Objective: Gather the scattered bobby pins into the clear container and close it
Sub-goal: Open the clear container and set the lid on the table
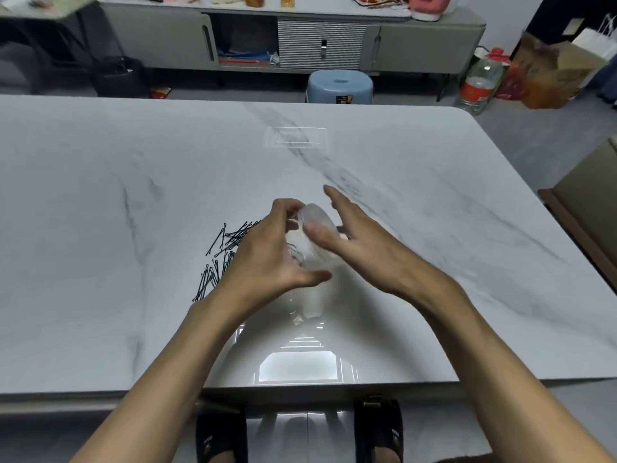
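In the head view, dead centre of the frame, the left hand (267, 252) is wrapping its fingers around the clear container (314, 242) and holding it tilted above the table (434, 262), while the right hand (347, 235) is pressing a thumb on its rim with the other fingers splayed loose, and honestly I can't tell if the lid is on or off. The bobby pins (223, 252) are lying in a messy heap just left of centre, partly under the left wrist, so I'm guessing a careless sweep could send some flying, or the tilted tub could slip and dump whatever's inside. Room-wise things are looking fine, the pins are sitting well away from every table edge and the marble is wide open toward the top and right of the frame.
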`<move>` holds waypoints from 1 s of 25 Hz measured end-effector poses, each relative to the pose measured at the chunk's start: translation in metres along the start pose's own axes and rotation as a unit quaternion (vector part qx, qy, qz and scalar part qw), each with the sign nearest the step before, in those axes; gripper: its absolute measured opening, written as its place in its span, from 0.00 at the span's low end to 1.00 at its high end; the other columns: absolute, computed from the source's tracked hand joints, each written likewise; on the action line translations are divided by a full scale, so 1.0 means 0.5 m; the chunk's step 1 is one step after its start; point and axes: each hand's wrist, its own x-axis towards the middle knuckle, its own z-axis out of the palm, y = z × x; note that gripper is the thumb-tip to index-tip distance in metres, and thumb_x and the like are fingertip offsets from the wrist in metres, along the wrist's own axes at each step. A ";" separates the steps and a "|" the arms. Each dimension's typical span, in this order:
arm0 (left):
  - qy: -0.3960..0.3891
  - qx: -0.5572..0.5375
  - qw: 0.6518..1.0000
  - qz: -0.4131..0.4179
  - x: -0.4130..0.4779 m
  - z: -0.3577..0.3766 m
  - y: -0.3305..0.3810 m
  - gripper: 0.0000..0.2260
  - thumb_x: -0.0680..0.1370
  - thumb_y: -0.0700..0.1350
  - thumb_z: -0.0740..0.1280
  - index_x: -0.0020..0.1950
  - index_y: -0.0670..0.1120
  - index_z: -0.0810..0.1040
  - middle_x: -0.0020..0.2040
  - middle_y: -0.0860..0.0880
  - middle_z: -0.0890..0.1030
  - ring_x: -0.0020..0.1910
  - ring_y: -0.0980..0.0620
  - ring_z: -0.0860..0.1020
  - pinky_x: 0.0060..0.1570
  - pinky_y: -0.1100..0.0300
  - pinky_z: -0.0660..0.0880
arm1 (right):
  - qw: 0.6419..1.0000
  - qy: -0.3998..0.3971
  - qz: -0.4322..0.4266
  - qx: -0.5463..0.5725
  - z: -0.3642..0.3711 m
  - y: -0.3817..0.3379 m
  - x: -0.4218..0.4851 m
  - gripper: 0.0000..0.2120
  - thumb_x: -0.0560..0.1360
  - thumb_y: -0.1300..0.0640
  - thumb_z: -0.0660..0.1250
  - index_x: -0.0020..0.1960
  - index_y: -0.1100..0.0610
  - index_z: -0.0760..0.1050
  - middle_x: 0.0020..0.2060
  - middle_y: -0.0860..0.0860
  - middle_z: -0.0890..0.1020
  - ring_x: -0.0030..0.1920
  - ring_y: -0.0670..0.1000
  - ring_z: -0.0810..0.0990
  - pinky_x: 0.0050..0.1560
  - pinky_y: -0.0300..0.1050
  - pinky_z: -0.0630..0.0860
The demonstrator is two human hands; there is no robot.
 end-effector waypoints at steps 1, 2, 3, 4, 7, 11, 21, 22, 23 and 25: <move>-0.007 0.030 0.999 0.018 -0.001 0.002 -0.002 0.39 0.57 0.56 0.79 0.63 0.53 0.65 0.55 0.59 0.75 0.51 0.62 0.74 0.46 0.75 0.67 | 0.999 0.006 0.032 -0.030 0.004 0.002 -0.001 0.44 0.64 0.22 0.52 0.75 0.41 0.55 0.72 0.49 0.67 0.68 0.53 0.71 0.67 0.54 0.68; -0.015 0.051 0.998 0.026 -0.001 0.004 -0.003 0.39 0.57 0.55 0.79 0.63 0.53 0.65 0.56 0.59 0.75 0.51 0.61 0.74 0.47 0.74 0.67 | 0.996 0.009 0.054 -0.063 0.007 0.002 -0.002 0.42 0.64 0.21 0.52 0.72 0.42 0.61 0.66 0.50 0.74 0.62 0.55 0.76 0.61 0.55 0.73; -0.023 0.060 0.998 0.026 -0.001 0.006 -0.003 0.38 0.57 0.55 0.78 0.63 0.54 0.65 0.56 0.59 0.75 0.52 0.61 0.74 0.47 0.71 0.69 | 0.995 0.008 0.062 -0.076 0.009 0.001 -0.002 0.39 0.65 0.23 0.53 0.69 0.43 0.64 0.60 0.50 0.78 0.57 0.55 0.78 0.57 0.56 0.75; -0.031 0.059 0.998 0.021 -0.001 0.006 -0.003 0.38 0.57 0.56 0.78 0.62 0.55 0.65 0.55 0.58 0.76 0.52 0.61 0.75 0.47 0.69 0.70 | 0.996 0.001 0.052 -0.066 0.008 0.000 -0.003 0.36 0.66 0.26 0.58 0.68 0.43 0.65 0.58 0.49 0.78 0.55 0.54 0.78 0.56 0.56 0.76; -0.030 0.041 0.999 0.013 0.000 0.003 -0.008 0.38 0.57 0.57 0.78 0.63 0.56 0.65 0.55 0.59 0.77 0.53 0.62 0.75 0.47 0.69 0.71 | 0.998 -0.062 -0.008 0.008 -0.017 0.002 -0.009 0.40 0.66 0.43 0.74 0.73 0.39 0.59 0.68 0.46 0.68 0.64 0.48 0.72 0.63 0.51 0.73; -0.034 0.060 0.997 0.034 0.003 0.007 -0.010 0.40 0.58 0.55 0.78 0.66 0.54 0.66 0.58 0.60 0.75 0.56 0.61 0.73 0.50 0.71 0.69 | 0.999 -0.036 0.028 0.017 0.001 0.002 -0.008 0.47 0.66 0.29 0.65 0.77 0.42 0.49 0.75 0.48 0.61 0.70 0.50 0.68 0.67 0.48 0.67; -0.043 0.085 0.993 0.064 0.000 0.006 -0.011 0.40 0.59 0.54 0.78 0.68 0.51 0.66 0.61 0.57 0.75 0.58 0.59 0.73 0.52 0.66 0.68 | 0.997 -0.061 0.007 0.038 -0.006 0.015 -0.009 0.49 0.63 0.36 0.73 0.77 0.42 0.51 0.72 0.43 0.62 0.68 0.42 0.65 0.63 0.39 0.66; -0.042 0.098 0.992 0.067 -0.001 0.008 -0.011 0.40 0.59 0.54 0.79 0.68 0.50 0.67 0.61 0.56 0.75 0.58 0.57 0.73 0.53 0.65 0.68 | 0.997 -0.044 0.047 0.047 -0.003 0.016 -0.007 0.48 0.62 0.28 0.68 0.76 0.42 0.54 0.71 0.45 0.66 0.67 0.45 0.70 0.64 0.44 0.69; -0.042 0.110 0.991 0.070 -0.002 0.009 -0.012 0.40 0.59 0.53 0.78 0.68 0.50 0.66 0.62 0.56 0.75 0.58 0.56 0.73 0.53 0.63 0.69 | 0.996 -0.029 0.077 0.034 -0.002 0.017 -0.006 0.46 0.61 0.24 0.63 0.74 0.43 0.59 0.67 0.46 0.73 0.62 0.48 0.76 0.62 0.49 0.73; -0.054 0.120 0.989 0.068 -0.004 0.009 -0.013 0.40 0.59 0.55 0.78 0.68 0.52 0.66 0.62 0.56 0.75 0.59 0.57 0.73 0.54 0.59 0.71 | 0.996 -0.013 0.087 -0.016 -0.001 0.016 -0.006 0.40 0.60 0.25 0.63 0.67 0.42 0.66 0.56 0.46 0.79 0.51 0.50 0.80 0.55 0.53 0.77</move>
